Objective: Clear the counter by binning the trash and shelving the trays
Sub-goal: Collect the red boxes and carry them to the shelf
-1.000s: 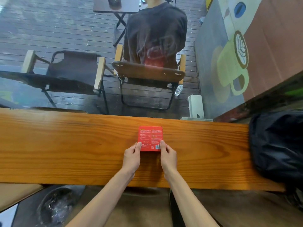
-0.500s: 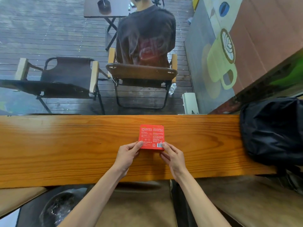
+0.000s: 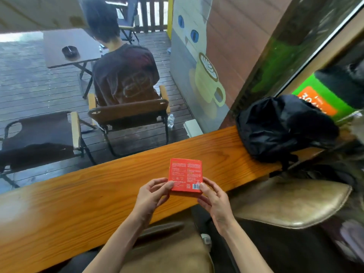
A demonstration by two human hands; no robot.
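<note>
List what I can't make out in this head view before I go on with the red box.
- Red box: printed text too small to read; contents hidden.
- Box's underside: hidden by the box; the left hand and right hand grip its near corners.
- Bin and trays: none in view.
- Black bag on the counter: contents hidden.
- Right edge: blurred.

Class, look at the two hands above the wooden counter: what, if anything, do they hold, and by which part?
Both hold the red box: left hand pinches its lower left corner, right hand its lower right corner by the barcode.
</note>
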